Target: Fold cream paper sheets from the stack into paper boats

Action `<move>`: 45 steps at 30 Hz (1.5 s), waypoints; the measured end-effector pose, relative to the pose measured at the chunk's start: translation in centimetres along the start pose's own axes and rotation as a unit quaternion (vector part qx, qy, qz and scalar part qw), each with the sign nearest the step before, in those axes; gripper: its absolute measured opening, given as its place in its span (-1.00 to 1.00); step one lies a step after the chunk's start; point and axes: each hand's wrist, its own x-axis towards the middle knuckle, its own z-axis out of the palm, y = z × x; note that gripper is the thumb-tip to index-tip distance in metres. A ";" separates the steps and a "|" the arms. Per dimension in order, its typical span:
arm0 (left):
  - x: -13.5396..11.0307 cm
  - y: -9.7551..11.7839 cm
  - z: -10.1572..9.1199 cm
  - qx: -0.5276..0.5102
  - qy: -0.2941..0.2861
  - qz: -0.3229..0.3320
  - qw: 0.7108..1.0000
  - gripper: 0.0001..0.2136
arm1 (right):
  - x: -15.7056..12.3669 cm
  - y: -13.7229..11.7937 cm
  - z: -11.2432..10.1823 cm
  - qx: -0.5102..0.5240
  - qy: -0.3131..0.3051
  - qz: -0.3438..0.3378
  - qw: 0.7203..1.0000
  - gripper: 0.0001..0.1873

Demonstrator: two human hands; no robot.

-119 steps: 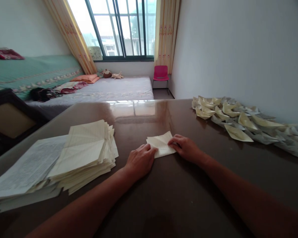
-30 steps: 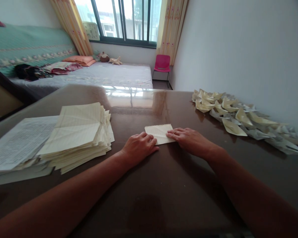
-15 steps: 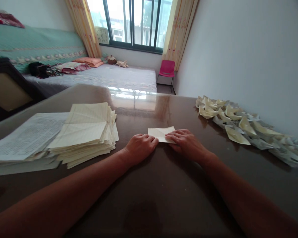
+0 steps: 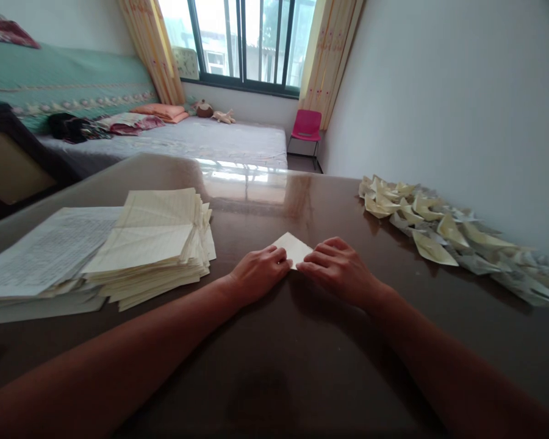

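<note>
Between your two hands, near the middle of the brown table (image 4: 251,341), lies a small cream folded paper (image 4: 293,247), its visible corner pointing away from you toward the window. From that peak the edges slope down on either side, one toward each hand, so the paper sits straight ahead of your fingertips and neither hand is clearly nearer; both touch it. Your left hand (image 4: 263,268) is closed on the left side, fingers curled over it, the thumb close to the near edge. Your right hand (image 4: 337,263) grips the right side with bent fingers, their tips reaching the near edge just beside the left ones; you cannot tell from here where its thumb sits. Your fingers hide both side corners, so the paper's long axis cannot be judged. Farther out to your left, a thick stack of cream sheets (image 4: 153,228) overlaps white sheets covered in writing (image 4: 57,250), well apart from your left hand. Off to your right, along the wall (image 4: 439,103), sits a crowded group of cream and grey paper boats (image 4: 432,247). Beyond the table stand a bed (image 4: 242,139) and a pink chair (image 4: 308,124), below the window (image 4: 231,42).
</note>
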 end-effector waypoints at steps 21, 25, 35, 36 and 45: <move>-0.2 0.1 -1.1 -0.051 -0.030 0.000 0.998 -0.76 | -2.2 5.2 1.1 0.380 -0.124 0.108 0.910 -0.74; -0.2 -0.4 -2.1 -0.081 -0.062 0.001 0.995 -0.78 | -2.2 5.0 2.3 0.444 -0.121 0.232 0.857 -0.61; -0.4 -1.9 -2.1 -0.163 -0.052 -0.058 0.984 -0.78 | -0.8 3.5 3.7 0.235 -0.073 0.380 0.892 -0.68; -0.4 -1.8 -2.2 -0.154 -0.051 -0.057 0.985 -0.77 | -0.7 3.3 3.7 0.222 -0.074 0.385 0.893 -0.71; -0.5 -0.5 -2.5 -0.076 -0.048 -0.046 0.995 -0.75 | -0.5 3.3 3.9 0.219 -0.087 0.384 0.893 -0.74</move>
